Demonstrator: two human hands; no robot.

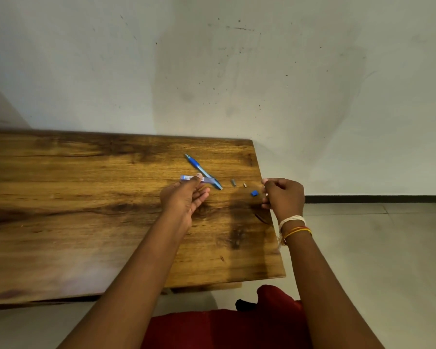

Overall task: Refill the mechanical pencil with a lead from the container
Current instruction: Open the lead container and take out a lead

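Observation:
A blue mechanical pencil (202,170) lies slantwise on the wooden table (86,197), tip toward the wall. My left hand (184,200) holds the slim translucent lead container (188,177) between thumb and fingers, level, its right end crossing the pencil's near end. My right hand (283,195) hovers at the table's right edge with its fingers curled and pinched together; I see nothing between them, and a lead would be too thin to make out. A small blue cap (254,193) lies on the table just left of those fingertips.
Two tiny loose parts lie between the pencil and the blue cap: a grey piece (233,182) and a pale piece (244,184). A stained wall stands behind the table. The table's right edge (275,222) runs under my right hand. Red cloth (224,328) lies below.

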